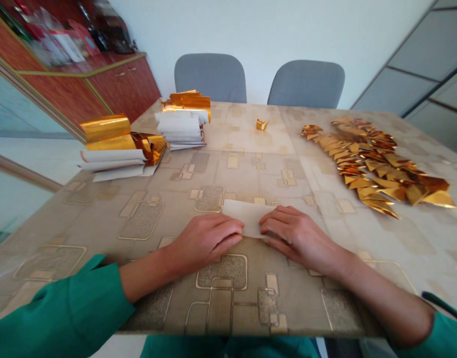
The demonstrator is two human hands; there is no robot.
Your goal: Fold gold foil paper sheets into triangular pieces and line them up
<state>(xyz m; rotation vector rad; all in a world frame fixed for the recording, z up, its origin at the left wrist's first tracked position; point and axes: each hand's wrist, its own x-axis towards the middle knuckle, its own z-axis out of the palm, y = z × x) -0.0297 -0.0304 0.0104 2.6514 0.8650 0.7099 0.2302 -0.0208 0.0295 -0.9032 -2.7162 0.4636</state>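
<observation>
A small white sheet of paper [247, 214] lies flat on the patterned tablecloth in front of me, its near edge between my hands. My left hand [209, 238] is closed at the sheet's left near corner, with thumb and fingers together on the edge. At the right end, my right hand [297, 231] has its fingers curled over the paper and the thumb along the near edge. The fingers partly cover both ends of the sheet, so its underside and any fold there are hidden.
Stacks of gold-and-white paper [182, 129] and loosely curled gold sheets [107, 132] stand at the left. One small folded gold piece [262, 124] sits near the far side. Long rows of folded gold pieces [373, 159] lie right. Two grey chairs [209, 77] stand beyond the table.
</observation>
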